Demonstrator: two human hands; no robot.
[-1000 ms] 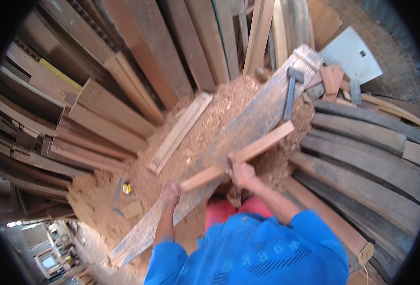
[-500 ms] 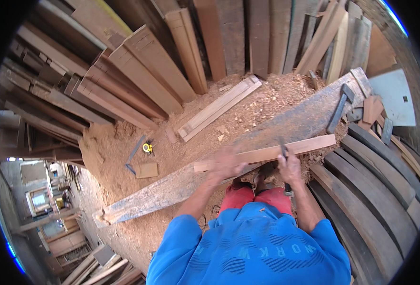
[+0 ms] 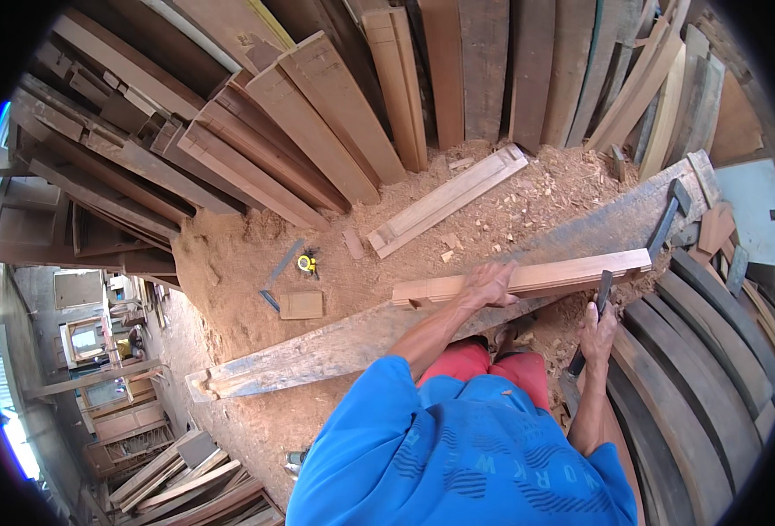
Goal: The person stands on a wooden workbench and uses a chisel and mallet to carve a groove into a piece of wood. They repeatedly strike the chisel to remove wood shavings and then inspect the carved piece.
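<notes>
A reddish length of wood [image 3: 562, 273] with a groove along its side lies across a worn, dusty plank [image 3: 335, 340]. My left hand [image 3: 490, 286] grips this piece near its middle, fingers wrapped over its upper edge. Beside its right end, my right hand [image 3: 596, 331] is closed round a chisel [image 3: 605, 285], with the flat dark blade pointing away from me and the dark handle running down below my fist. The blade tip is close to the wood; whether they touch I cannot tell. A hammer [image 3: 663, 226] rests on the plank's far right end.
Another cut wooden piece [image 3: 449, 202] lies in the sawdust beyond the plank, near a yellow tape measure [image 3: 307, 262], a small block [image 3: 301, 305] and a folding bevel [image 3: 282, 267]. Boards [image 3: 330, 123] lean along the back. Stacked dark timbers [image 3: 668, 377] crowd my right side.
My left hand has come down onto the wood from a blurred movement above it. My right hand has moved with the chisel toward the wood's right end. The view has shifted.
</notes>
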